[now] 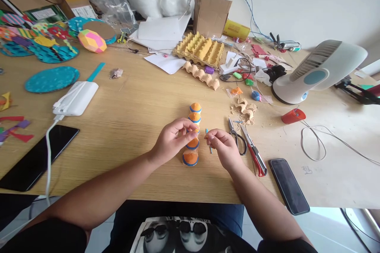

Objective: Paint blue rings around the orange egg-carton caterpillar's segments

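A row of several bumps cut from an egg carton (pixel 190 157) runs away from me on the table, coated in orange clay with blue bands round the edges. My left hand (pixel 175 138) is over the middle of this row, thumb and fingertips nearly together in a pinch. Whatever may be between them is too small to tell. To the right of the row, my right hand (pixel 223 147) also pinches thumb against forefinger; its contents cannot be made out. A thin blue strip (pixel 211 150) lies on the table beside that hand, partly hidden by it.
Right of my hands lie scissors (pixel 237 136), a red box cutter (pixel 254 151) and a phone (pixel 289 185). Carton scraps (pixel 245 109), an uncut strip (pixel 202 75) and a yellow egg tray (pixel 200 49) sit farther back. A fan (pixel 319 71) stands right; a power bank (pixel 76 98) lies left.
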### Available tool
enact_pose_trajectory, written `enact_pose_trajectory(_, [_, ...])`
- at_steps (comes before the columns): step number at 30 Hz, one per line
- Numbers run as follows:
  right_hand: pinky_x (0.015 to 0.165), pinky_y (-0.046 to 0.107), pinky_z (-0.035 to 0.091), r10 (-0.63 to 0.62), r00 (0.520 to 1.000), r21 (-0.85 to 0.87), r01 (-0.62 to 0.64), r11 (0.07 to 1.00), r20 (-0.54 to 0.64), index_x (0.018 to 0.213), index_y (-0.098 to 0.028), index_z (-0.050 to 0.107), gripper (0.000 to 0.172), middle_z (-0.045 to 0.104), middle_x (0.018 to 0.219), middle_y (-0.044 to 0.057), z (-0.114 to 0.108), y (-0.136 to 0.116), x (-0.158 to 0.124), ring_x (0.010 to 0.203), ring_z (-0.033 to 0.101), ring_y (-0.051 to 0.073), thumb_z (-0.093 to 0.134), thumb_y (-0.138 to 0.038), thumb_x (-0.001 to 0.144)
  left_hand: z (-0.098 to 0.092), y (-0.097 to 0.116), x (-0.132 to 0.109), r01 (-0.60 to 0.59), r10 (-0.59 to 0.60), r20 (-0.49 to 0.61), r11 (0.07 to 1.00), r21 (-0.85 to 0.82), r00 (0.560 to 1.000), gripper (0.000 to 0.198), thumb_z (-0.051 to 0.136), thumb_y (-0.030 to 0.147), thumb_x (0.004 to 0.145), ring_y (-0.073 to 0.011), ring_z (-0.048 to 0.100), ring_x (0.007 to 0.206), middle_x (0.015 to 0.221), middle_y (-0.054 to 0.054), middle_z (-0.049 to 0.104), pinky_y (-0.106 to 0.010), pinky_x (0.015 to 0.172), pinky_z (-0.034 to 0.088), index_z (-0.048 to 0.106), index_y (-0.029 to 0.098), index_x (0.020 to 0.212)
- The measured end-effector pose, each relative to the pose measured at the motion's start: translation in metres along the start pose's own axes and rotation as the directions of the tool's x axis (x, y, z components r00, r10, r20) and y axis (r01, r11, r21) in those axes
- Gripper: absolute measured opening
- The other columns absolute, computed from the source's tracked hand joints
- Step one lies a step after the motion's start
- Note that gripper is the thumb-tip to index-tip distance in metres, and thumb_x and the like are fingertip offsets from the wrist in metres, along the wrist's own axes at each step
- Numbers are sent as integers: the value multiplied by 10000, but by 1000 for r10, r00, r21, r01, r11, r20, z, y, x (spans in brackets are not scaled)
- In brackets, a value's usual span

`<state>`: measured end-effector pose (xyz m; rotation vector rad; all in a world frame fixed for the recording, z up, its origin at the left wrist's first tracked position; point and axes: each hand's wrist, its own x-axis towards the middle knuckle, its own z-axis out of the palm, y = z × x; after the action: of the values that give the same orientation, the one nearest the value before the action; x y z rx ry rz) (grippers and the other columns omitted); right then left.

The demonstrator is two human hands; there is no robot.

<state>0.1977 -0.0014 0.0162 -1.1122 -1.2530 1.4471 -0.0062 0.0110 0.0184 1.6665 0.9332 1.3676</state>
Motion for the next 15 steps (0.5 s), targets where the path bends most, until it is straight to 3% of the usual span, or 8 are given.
enact_pose_trajectory(3, [561,259,364,18,1000,2,-18,1000,-4,779,-210,686,294,594,693,-8,0,0,0,620,460,127,734,-487,866,0,3,0,-78,78,1,995,65,997,149,786,316,898,-144,658,798,921,-27,744,-273,681,517,695,202,931])
enact_pose_trajectory(9, [584,262,361,16,1000,20,-16,1000,3,773,-209,688,276,603,693,-10,0,0,0,632,469,126,734,-463,870,0,7,-1,-215,213,32,961,175,977,76,756,214,909,-148,638,811,876,-16,710,-290,738,520,683,204,889])
enact_pose_trajectory(15, [592,267,360,16,1000,95,-18,995,24,808,-210,715,250,605,693,-11,-1,3,1,632,469,124,759,-451,858,-1,7,-1,-271,264,63,944,186,962,91,766,165,894,-158,651,834,863,-13,703,-312,800,531,684,202,905])
